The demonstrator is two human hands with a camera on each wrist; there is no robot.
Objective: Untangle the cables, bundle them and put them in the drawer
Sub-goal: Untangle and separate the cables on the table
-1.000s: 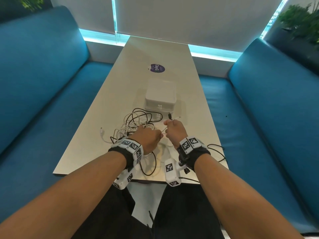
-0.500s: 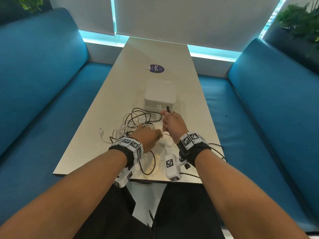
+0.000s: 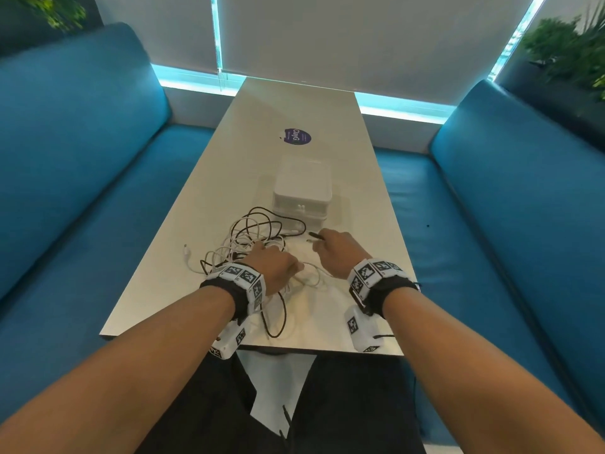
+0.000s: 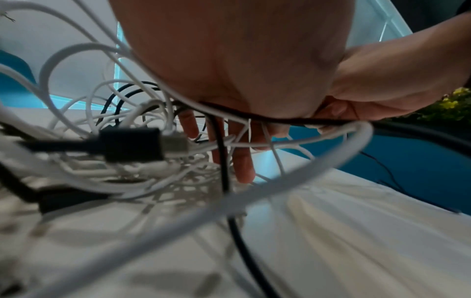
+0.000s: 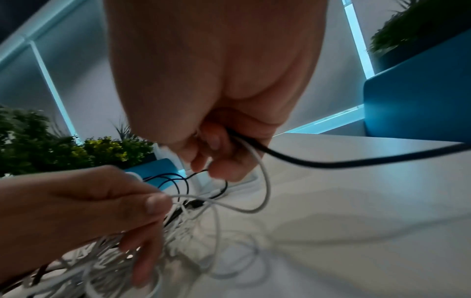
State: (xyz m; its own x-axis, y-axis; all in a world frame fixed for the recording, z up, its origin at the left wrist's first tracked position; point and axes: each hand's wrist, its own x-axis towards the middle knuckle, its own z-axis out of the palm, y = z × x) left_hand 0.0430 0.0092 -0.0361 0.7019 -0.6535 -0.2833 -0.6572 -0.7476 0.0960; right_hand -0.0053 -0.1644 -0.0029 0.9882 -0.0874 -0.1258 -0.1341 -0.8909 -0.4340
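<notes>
A tangle of white and black cables [image 3: 248,239] lies on the table [image 3: 363,204] in front of a small white drawer box [image 3: 302,191], which is closed. My left hand [image 3: 273,267] rests on the tangle, thumb and forefinger pinching a white cable [image 5: 229,207] while the other fingers [image 4: 241,161] reach down among the loops. Just to its right, my right hand [image 3: 337,252] is curled round a black cable [image 5: 318,163] and that white cable. The black cable's plug [image 3: 315,235] sticks out of the fist toward the left.
A white plug end [image 3: 186,250] lies loose at the tangle's left. A purple sticker [image 3: 297,136] sits beyond the box. Blue sofas [image 3: 82,165] [image 3: 510,208] flank the table. One black loop [image 3: 275,322] reaches near the table's front edge.
My right hand has drawn slightly right, away from the left hand, and lower. The black plug it holds has tipped from upright to pointing left. The left hand stays on the tangle.
</notes>
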